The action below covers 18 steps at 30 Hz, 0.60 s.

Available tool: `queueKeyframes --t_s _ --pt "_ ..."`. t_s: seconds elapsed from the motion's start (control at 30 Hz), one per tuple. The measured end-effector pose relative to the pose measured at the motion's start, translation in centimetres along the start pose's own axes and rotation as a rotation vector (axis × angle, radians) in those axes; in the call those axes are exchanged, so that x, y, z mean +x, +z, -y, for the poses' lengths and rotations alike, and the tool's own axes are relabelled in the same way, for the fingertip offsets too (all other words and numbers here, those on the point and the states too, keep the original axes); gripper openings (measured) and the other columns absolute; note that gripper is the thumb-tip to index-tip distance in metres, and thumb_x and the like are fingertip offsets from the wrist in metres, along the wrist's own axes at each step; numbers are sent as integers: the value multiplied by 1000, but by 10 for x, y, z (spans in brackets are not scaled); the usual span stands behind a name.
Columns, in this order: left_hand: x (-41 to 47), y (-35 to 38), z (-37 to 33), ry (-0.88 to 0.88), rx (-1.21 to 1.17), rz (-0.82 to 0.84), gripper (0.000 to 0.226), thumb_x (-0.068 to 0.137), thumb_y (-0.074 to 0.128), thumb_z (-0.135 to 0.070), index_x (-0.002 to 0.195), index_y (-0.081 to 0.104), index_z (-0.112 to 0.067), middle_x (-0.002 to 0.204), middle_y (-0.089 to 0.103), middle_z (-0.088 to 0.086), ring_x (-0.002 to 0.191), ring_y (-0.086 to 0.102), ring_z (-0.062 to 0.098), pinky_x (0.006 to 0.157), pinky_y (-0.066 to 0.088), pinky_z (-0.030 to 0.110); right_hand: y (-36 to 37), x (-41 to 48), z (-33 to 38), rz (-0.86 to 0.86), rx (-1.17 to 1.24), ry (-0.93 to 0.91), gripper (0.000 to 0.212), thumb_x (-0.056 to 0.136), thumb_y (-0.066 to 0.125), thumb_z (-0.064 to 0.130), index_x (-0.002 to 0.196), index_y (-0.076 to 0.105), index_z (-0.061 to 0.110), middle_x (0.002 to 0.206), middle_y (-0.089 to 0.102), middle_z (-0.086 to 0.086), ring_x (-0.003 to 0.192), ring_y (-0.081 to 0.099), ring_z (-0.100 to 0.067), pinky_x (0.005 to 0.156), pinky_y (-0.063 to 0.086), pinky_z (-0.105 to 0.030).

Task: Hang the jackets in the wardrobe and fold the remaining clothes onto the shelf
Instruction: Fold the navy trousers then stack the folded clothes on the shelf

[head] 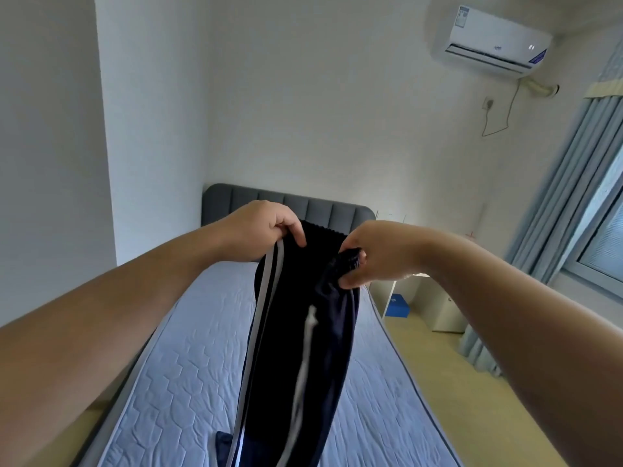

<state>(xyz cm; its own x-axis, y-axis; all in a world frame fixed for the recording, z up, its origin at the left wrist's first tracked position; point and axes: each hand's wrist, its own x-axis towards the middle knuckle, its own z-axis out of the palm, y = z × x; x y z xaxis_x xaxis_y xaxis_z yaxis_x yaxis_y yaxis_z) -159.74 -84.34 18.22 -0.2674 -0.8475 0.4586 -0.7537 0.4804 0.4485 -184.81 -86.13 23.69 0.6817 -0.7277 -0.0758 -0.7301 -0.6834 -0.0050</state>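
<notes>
left hand [266, 227] grip: holds trousers [296, 332] waistband | right hand [374, 254] grip: same (bunched) | over bed [175, 365]

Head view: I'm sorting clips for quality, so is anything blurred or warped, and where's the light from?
Head view: the middle white strip on the trousers is smeared by motion blur; the left hand and right hand look sharper; the wide lens bows the curtain and wall corner; soft daylight comes from the window at right, no harsh glare.
</notes>
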Motion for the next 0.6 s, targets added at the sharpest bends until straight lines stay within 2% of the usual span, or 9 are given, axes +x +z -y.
queueKeyframes --t_s 0.03,0.1,0.17,0.2,0.27,0.33,0.47,0.53,0.6 --pt "0 1 -4 -9 -38 17 40 96 51 -8 89 75 -39 104 69 -22 102 65 5 96 51 34 2 4 -2 -67 -41 5 24 85 72 55 87 68 31 76 68 9 74 65 -11 65 51 -31" --pt "-1 3 -15 -14 -135 39 20 92 55 -38 93 75 -37 101 67 -21 100 63 4 90 49 32 3 10 -6 -179 -84 20 39 87 63 64 72 58 28 66 61 6 65 60 -12 56 40 -30" --pt "-2 6 -21 28 -102 57 38 83 55 -71 95 70 -40 100 63 -20 99 61 1 83 45 25 2 12 -11 -204 -60 42 44 88 58 67 69 54 28 65 59 6 63 57 -12 55 37 -30" --pt "-3 9 -22 54 -34 63 44 77 57 -79 96 67 -41 100 61 -20 97 60 -1 80 44 21 1 12 -14 -196 -30 58 43 88 58 68 69 54 29 65 59 7 62 57 -11 55 37 -30" --pt "-3 16 -22 96 95 52 43 71 71 -73 96 61 -40 98 57 -19 90 58 -1 73 42 17 0 8 -20 -166 11 83 39 88 58 68 73 59 32 67 60 7 63 58 -10 56 39 -29" --pt "0 21 -21 116 132 56 32 75 80 -53 94 59 -38 95 55 -17 85 57 0 72 42 19 0 5 -25 -173 44 104 38 86 59 69 76 63 33 66 60 8 63 59 -9 57 40 -28" --pt "13 12 -22 106 45 233 19 81 77 -39 94 63 -40 92 61 -16 84 60 4 71 46 24 1 -8 -26 -86 32 158 50 72 62 82 79 68 33 71 67 11 69 63 -7 62 47 -28" --pt "19 5 -24 81 -59 356 18 82 76 -37 95 65 -41 91 65 -15 82 64 7 75 53 30 -3 -15 -21 10 -31 201 59 66 62 88 88 70 34 81 70 12 78 65 -7 69 50 -29" --pt "26 3 -27 89 -127 417 17 83 77 -32 95 66 -38 90 68 -10 84 66 13 80 55 36 -11 -22 -17 83 -55 200 60 63 65 88 88 71 33 84 71 12 82 66 -9 72 49 -29"
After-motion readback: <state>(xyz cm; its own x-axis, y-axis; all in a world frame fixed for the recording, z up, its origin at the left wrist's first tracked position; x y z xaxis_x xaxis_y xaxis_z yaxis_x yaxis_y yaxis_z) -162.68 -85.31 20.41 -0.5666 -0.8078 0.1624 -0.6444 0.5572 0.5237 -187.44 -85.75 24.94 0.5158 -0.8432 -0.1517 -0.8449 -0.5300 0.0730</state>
